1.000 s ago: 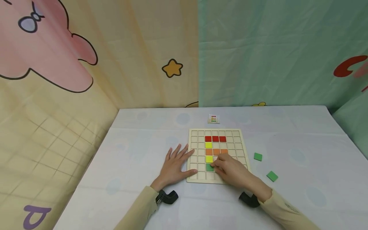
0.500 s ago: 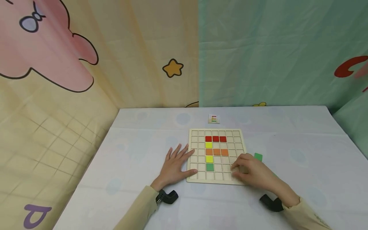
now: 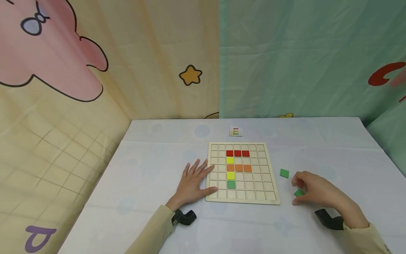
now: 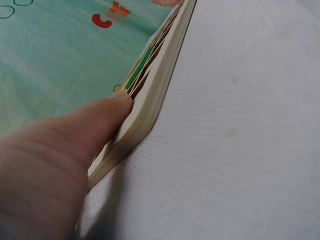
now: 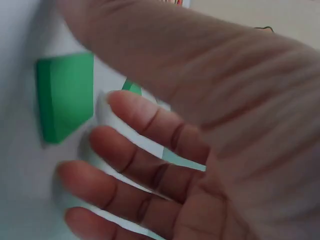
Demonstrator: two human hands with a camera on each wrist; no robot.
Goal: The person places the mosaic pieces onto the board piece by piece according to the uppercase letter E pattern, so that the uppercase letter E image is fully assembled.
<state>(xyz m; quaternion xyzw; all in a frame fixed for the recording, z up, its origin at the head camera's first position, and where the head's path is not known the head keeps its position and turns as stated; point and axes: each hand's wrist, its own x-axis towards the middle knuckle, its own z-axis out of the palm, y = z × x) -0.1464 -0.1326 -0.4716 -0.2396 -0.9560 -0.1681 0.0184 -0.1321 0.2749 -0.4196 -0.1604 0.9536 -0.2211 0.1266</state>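
Note:
A wooden grid board (image 3: 260,195) lies on the table, with red, orange, yellow and green square tiles in some of its cells. My left hand (image 3: 192,185) rests spread on the board's left edge; its thumb (image 4: 95,125) lies on the rim in the left wrist view. Off the board's right side, my right hand (image 3: 321,190) is lowered over a loose green tile (image 5: 70,97), thumb and fingers apart around it and not gripping it. Another green tile (image 3: 284,173) lies between that hand and the board. The single green tile (image 3: 231,184) on the board sits below a yellow one.
A small card with a coloured grid pattern (image 3: 235,131) lies behind the board. The white tablecloth (image 3: 142,151) spreads around it, and printed curtains (image 3: 285,63) hang at the table's back edge. Black wrist cameras (image 3: 187,217) are strapped to both wrists.
My right hand has moved from the green tile on the board rightward to the loose green tile on the table. The left hand has stayed in place.

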